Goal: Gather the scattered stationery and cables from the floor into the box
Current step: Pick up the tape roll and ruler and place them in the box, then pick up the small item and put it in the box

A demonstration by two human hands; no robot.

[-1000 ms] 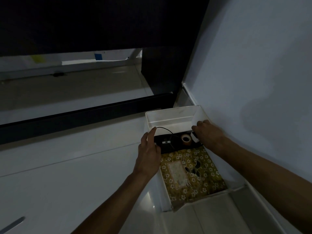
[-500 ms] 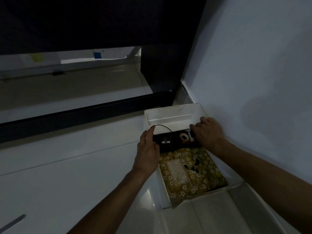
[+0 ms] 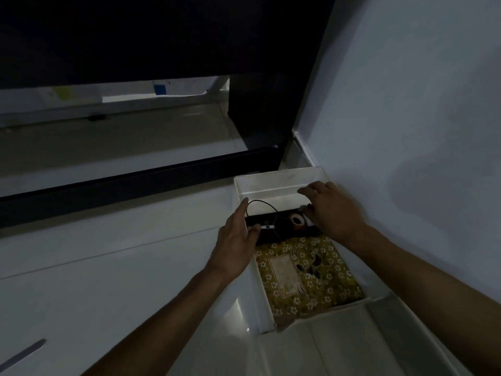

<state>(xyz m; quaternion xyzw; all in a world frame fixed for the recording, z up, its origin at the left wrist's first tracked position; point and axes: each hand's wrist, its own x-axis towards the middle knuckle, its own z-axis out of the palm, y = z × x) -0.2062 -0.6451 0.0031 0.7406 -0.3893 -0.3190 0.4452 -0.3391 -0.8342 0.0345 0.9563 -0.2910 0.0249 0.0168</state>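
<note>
A white box stands on the pale floor against the wall. In its near half lies a gold floral notebook. Beyond the notebook sit a black object, a brown tape roll and a thin black cable that loops up over the box's white bottom. My left hand rests along the box's left wall with straight fingers, its thumb beside the cable's white connector. My right hand hovers over the right side of the box, fingers spread and loosely bent, just right of the tape roll.
A pale wall rises directly right of the box. Behind the box stands dark furniture with a black bottom rail and a dark post. White floor stretches out to the left.
My right hand has lifted from the black object and moved toward the far right part of the box. My left hand's thumb has come in beside the white connector.
</note>
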